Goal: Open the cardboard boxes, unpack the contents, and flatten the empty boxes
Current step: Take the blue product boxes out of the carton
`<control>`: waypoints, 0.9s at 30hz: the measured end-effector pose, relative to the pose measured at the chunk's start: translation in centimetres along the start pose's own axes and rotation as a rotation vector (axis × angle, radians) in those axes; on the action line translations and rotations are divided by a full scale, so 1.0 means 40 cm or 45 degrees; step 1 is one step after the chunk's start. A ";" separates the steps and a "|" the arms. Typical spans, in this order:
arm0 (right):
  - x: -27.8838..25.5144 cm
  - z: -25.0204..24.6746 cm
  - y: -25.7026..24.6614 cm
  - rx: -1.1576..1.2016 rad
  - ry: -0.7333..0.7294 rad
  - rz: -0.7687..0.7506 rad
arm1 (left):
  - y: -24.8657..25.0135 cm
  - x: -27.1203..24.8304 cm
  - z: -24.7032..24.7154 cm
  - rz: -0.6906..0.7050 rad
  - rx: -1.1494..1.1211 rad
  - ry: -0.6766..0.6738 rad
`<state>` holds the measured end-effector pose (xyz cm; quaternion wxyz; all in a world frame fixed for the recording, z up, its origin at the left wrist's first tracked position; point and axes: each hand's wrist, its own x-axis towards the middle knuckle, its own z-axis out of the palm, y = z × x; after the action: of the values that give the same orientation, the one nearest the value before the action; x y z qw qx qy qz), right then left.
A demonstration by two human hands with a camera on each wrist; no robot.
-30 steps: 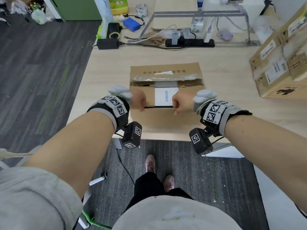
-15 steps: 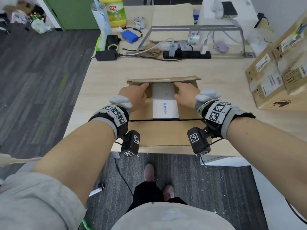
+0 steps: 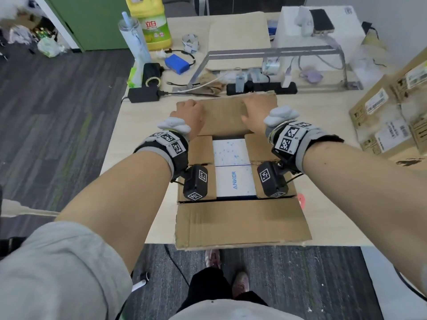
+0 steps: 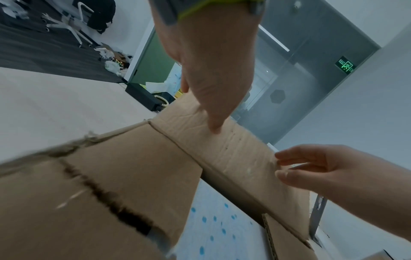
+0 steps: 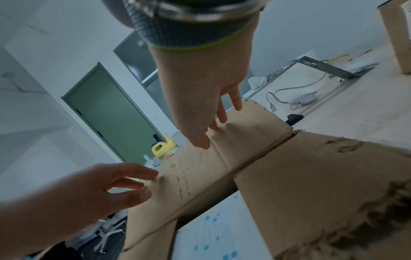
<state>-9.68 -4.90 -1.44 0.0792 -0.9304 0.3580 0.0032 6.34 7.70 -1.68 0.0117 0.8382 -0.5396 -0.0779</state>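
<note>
An open cardboard box sits at the table's near edge. Its near flap lies folded out toward me. Both hands press on the far flap, which leans away from me. My left hand rests on its left end with fingers out straight, and shows again in the left wrist view. My right hand lies on its right end, fingers spread on the cardboard. Inside lie a white Anker box and a white blue-speckled box. The short side flaps cover the rest.
Just beyond the far flap are a black power strip, a black adapter and a grey metal stand. Sealed cardboard boxes are stacked at the right. A yellow detergent bottle and a tumbler stand at the back left.
Both hands left the box's near opening, took the far flap and pushed it up and back. The near flap now lies folded out toward me, and the inner boxes show.
</note>
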 end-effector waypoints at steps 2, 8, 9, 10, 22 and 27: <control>0.000 0.009 0.015 -0.067 -0.008 -0.012 | 0.005 0.018 -0.005 -0.038 0.021 -0.109; 0.016 0.069 0.031 -0.005 -0.267 0.082 | -0.007 0.044 0.046 0.037 0.057 -0.348; 0.016 0.073 0.029 0.005 -0.278 0.086 | -0.007 0.044 0.050 0.061 0.053 -0.395; 0.013 0.073 0.027 0.005 -0.287 0.090 | -0.008 0.047 0.057 0.071 0.060 -0.432; -0.052 0.106 0.018 -0.139 -0.387 0.088 | 0.039 0.024 0.080 0.020 0.173 -0.533; -0.109 0.103 0.022 -0.086 -0.215 0.038 | 0.047 -0.045 0.117 -0.074 0.097 -0.108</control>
<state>-13.30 -2.04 -5.36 0.0776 -0.9235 0.3634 0.0950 3.26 8.84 -5.88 -0.0453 0.8493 -0.5177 -0.0930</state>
